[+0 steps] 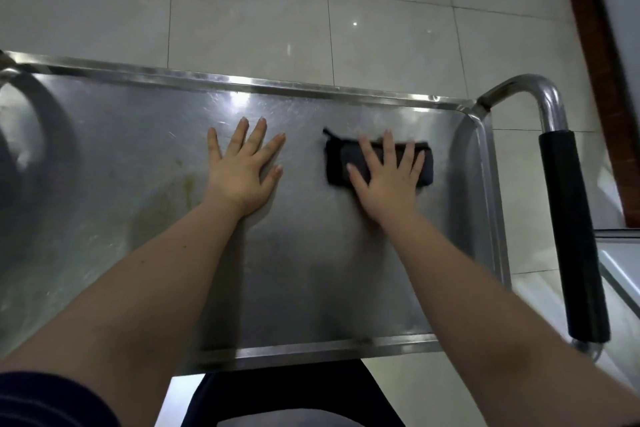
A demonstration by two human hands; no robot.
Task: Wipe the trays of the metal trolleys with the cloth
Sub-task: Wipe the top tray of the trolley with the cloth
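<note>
Cloth (337, 166) duty on the tray (311, 88) of the trolley (550, 104) — pressing down on the dark folded cloth with the right hand (388, 180), fingers straight and spread, palm flat over its middle, curling round nothing. Leaning the left hand (242, 173) flat on bare metal just left of the cloth and apart from it, fingers splayed wide, holding nothing. Lying toward the tray's right end, nearer the far rim than the near one, with the left edge and a small pointed corner poking out beyond the thumb. Blurring slightly around the right hand and the cloth. Showing a yellowish smear (183, 184) on the metal to the left of the left hand. Standing on pale floor tiles (242, 10), with a chrome handle (571, 236) in a black grip running along the tray's right side. Reaching in from the lower edge with both forearms (166, 270) bare — a dark sleeve (52, 399) just showing at lower left.
</note>
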